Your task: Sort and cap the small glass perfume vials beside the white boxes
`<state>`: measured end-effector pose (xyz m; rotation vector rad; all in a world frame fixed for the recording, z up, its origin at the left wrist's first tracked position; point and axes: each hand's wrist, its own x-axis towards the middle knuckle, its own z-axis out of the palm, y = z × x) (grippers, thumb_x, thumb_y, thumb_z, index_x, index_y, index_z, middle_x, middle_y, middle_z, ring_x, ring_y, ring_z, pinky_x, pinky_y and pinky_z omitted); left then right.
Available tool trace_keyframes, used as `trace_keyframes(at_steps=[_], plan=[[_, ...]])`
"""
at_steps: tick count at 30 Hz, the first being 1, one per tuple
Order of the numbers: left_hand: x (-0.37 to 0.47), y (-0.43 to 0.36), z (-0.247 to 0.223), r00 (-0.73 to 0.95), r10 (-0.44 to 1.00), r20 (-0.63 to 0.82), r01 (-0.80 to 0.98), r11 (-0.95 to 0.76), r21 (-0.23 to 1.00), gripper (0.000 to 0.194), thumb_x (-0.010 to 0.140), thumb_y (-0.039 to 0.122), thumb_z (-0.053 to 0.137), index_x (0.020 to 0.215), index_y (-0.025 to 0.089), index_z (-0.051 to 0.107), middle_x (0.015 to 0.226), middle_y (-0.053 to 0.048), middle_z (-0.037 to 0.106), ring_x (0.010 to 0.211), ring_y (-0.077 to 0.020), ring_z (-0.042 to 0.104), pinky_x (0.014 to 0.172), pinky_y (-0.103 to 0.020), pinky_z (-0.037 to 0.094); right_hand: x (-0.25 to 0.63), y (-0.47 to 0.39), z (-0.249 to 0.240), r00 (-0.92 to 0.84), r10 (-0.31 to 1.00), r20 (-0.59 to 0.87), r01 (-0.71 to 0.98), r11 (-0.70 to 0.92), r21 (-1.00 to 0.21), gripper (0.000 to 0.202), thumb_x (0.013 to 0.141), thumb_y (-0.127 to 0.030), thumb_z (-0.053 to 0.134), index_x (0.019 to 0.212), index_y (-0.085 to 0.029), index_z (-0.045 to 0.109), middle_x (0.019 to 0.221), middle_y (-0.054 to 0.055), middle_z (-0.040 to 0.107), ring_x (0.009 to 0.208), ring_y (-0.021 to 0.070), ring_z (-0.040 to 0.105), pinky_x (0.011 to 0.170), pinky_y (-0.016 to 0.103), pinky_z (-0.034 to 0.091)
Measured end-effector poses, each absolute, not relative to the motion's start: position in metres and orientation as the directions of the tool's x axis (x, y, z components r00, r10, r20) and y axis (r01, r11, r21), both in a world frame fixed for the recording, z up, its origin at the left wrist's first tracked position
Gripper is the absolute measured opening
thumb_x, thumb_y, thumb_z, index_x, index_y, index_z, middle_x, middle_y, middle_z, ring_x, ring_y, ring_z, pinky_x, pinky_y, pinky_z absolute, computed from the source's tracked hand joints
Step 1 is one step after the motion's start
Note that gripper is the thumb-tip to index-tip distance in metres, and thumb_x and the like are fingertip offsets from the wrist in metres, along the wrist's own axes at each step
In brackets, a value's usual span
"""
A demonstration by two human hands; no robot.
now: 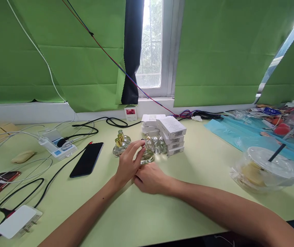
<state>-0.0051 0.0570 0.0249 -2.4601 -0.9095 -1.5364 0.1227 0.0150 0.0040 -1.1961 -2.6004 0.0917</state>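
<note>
My left hand (130, 161) reaches in over the table, its thumb and fingertips closed together at the top of a clear glass perfume bottle (148, 157). The small part between those fingertips is mostly hidden. Just below, my right hand (152, 178) rests with curled fingers against the near side of that bottle; what it holds, if anything, is out of sight. Left of the hands stand perfume bottles with gold necks (119, 140). Several clear bottles with silvery tops (158, 144) are grouped on the right, beside a stack of white boxes (174, 135).
A black phone (87, 160) lies to the left, near a white power strip (58, 144) and tangled cables. A lidded plastic cup (265, 168) with a straw stands at right, by blue plastic sheeting (229, 137). A white charger (19, 221) sits at front left.
</note>
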Motion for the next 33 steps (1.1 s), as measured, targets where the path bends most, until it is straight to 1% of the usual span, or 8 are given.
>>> trace_keyframes(at_steps=[8,15,19,28,33], plan=[[-0.0061,0.0553,0.0237,0.31,0.456,0.834,0.517,-0.817,0.255,0.02,0.098,0.013,0.055,0.115,0.019,0.063,0.11,-0.006,0.073,0.103,-0.0168,0.07,0.091,-0.028,0.054,0.1229,0.0127,0.0073,-0.62,0.758,0.202,0.737,0.651,-0.182,0.03,0.096,-0.023,0.046,0.085,-0.015,0.072,0.083,0.007,0.074,0.066,0.0157,0.062,0.058,0.03,0.03],[-0.0075,0.0538,0.0214,0.31,0.475,0.823,0.516,-0.812,0.274,0.02,0.097,0.012,0.056,0.114,0.02,0.064,0.11,-0.005,0.073,0.104,-0.0161,0.069,0.092,-0.027,0.053,0.1238,0.0135,0.007,-0.627,0.749,0.213,0.732,0.661,-0.168,0.031,0.095,-0.023,0.044,0.079,-0.016,0.07,0.08,0.005,0.074,0.061,0.0144,0.059,0.054,0.032,0.022],[-0.0066,0.0528,0.0215,0.303,0.491,0.817,0.518,-0.804,0.291,0.019,0.098,0.013,0.054,0.113,0.02,0.064,0.11,-0.006,0.073,0.104,-0.0165,0.069,0.091,-0.028,0.053,0.124,0.0135,0.0063,-0.626,0.75,0.212,0.733,0.659,-0.168,0.031,0.095,-0.023,0.044,0.079,-0.016,0.07,0.08,0.005,0.074,0.062,0.0145,0.06,0.054,0.032,0.02],[-0.0054,0.0524,0.023,0.288,0.52,0.804,0.519,-0.791,0.325,0.018,0.099,0.017,0.053,0.112,0.021,0.065,0.111,-0.006,0.074,0.104,-0.0176,0.069,0.093,-0.031,0.054,0.1234,0.0159,0.003,-0.617,0.759,0.208,0.739,0.65,-0.179,0.029,0.094,-0.023,0.047,0.081,-0.016,0.072,0.082,0.005,0.075,0.062,0.0147,0.06,0.055,0.031,0.023],[-0.0064,0.0524,0.0225,0.294,0.533,0.794,0.511,-0.789,0.341,0.018,0.1,0.017,0.052,0.112,0.021,0.064,0.11,-0.006,0.073,0.102,-0.0173,0.069,0.091,-0.031,0.054,0.124,0.0142,0.0024,-0.591,0.776,0.22,0.745,0.63,-0.22,0.025,0.09,-0.022,0.05,0.076,-0.017,0.07,0.076,0.004,0.074,0.059,0.0134,0.059,0.054,0.03,0.023]])
